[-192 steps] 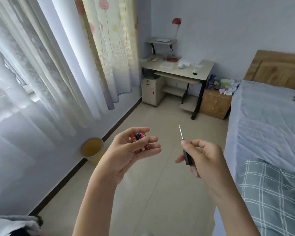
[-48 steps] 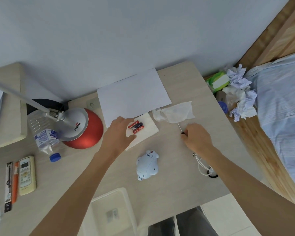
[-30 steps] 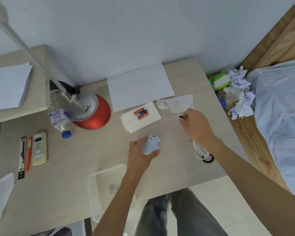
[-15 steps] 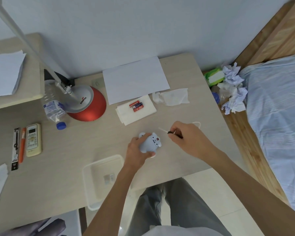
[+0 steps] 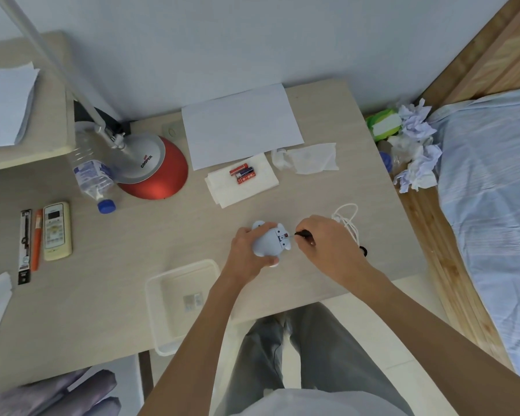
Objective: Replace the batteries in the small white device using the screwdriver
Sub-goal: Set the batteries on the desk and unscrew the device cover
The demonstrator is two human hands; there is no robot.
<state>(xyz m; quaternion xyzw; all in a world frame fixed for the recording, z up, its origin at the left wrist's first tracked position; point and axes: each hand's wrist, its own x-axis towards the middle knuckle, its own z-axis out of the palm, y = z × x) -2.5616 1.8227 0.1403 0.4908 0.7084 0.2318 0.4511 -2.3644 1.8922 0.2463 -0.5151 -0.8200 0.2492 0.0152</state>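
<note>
White plastic, the small device (image 5: 269, 243) sits in the left hand (image 5: 246, 253), whose fingers curl round its body just above the counter (image 5: 162, 235), near the front edge. The right hand (image 5: 327, 244) pinches the screwdriver (image 5: 302, 234), its tip at the device's exposed panel. 3 batteries (image 5: 243, 174) lie on a folded tissue (image 5: 222, 190) farther back.

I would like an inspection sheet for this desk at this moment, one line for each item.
Surface: pale wooden desk, crowded.
Job's things: white device in hand; screwdriver tip at it; batteries on a folded tissue.
Clutter: lamp, bottle, remote, paper sheet, plastic tray.
Hands: left hand grips the device; right hand holds the screwdriver.
Cables: white cord beside the right hand.
Surroundings: bed, crumpled paper on a wooden cabinet.
</note>
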